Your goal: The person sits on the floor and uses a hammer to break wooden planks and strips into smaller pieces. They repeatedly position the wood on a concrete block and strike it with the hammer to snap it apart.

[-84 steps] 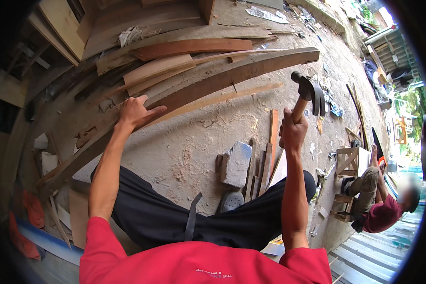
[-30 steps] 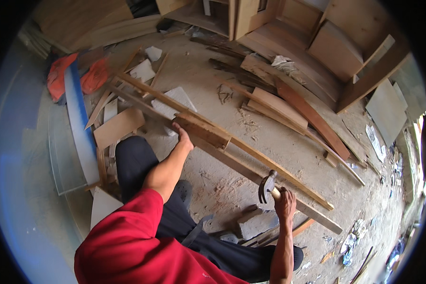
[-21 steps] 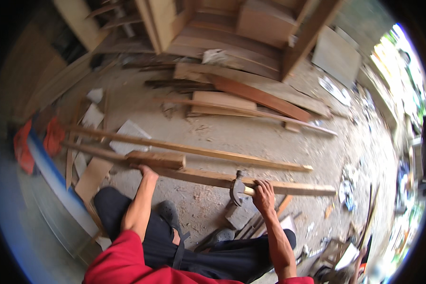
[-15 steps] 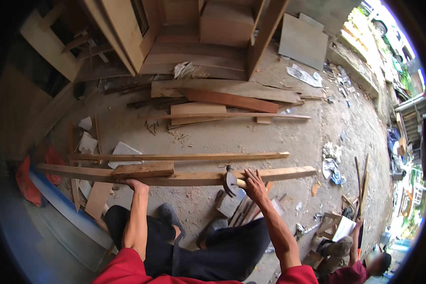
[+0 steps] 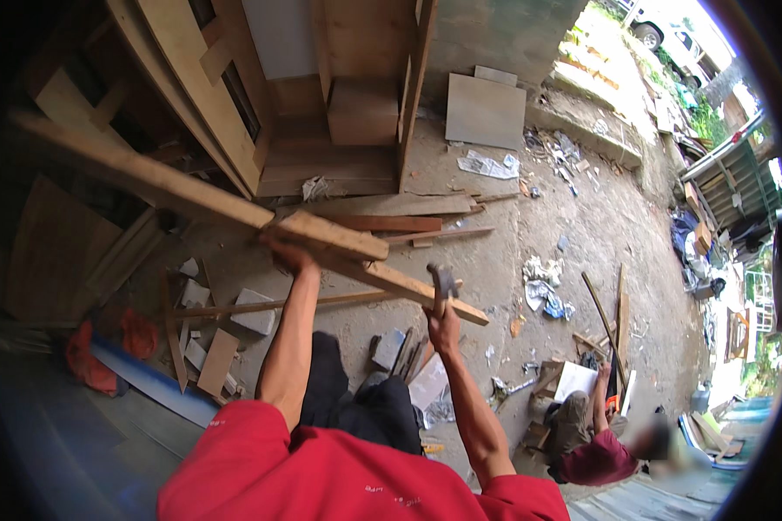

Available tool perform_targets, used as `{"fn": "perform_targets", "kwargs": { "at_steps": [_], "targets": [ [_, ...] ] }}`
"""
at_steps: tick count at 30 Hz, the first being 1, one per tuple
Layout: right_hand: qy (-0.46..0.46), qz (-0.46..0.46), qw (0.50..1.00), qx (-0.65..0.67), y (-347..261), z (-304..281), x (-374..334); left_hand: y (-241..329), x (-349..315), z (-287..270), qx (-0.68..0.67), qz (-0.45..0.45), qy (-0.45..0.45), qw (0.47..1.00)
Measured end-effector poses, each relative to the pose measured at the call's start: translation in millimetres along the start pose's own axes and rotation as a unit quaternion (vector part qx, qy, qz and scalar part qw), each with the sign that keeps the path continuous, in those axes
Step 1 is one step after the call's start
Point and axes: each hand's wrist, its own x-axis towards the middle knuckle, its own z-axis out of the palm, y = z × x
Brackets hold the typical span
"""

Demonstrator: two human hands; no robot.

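Observation:
A long wooden beam (image 5: 178, 191) is held up at a slant, its left end farther off and higher in the view than its right end. Against its side, near the middle, lies a short wood block (image 5: 334, 234). My left hand (image 5: 294, 254) is closed around the beam from below, beside the block; its fingertips are partly hidden and blurred. In my right hand (image 5: 444, 328) is a claw hammer (image 5: 443, 280), head upward, by the beam's right end. The fingers wrap its handle; whether they also touch the beam I cannot tell.
Ahead stands a wooden cabinet (image 5: 365, 108) with leaning panels (image 5: 187, 74). Planks (image 5: 400, 205) and a thin strip (image 5: 339, 299) lie on the floor. A co-worker (image 5: 595, 451) sits at the right. Crumpled paper (image 5: 543, 282), a white block (image 5: 252, 311) and an orange bag (image 5: 91, 356) lie about.
The beam has been lifted and swung, its left end going up and away and its right end toward me. My right hand now holds the hammer upright. The view has shifted, and I appear more upright.

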Motion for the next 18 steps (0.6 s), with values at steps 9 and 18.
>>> {"fn": "perform_targets", "kwargs": {
  "at_steps": [9,18],
  "targets": [
    [0.174,0.0,0.976,0.128,-50.3,-58.2,84.5,43.2,-140.2,182.5,0.028,0.109,-0.211,0.971],
    [0.346,0.146,0.91,0.175,-16.4,-122.3,222.1,-56.6,-233.0,377.8,0.035,0.082,-0.343,0.935]
  ]
}}
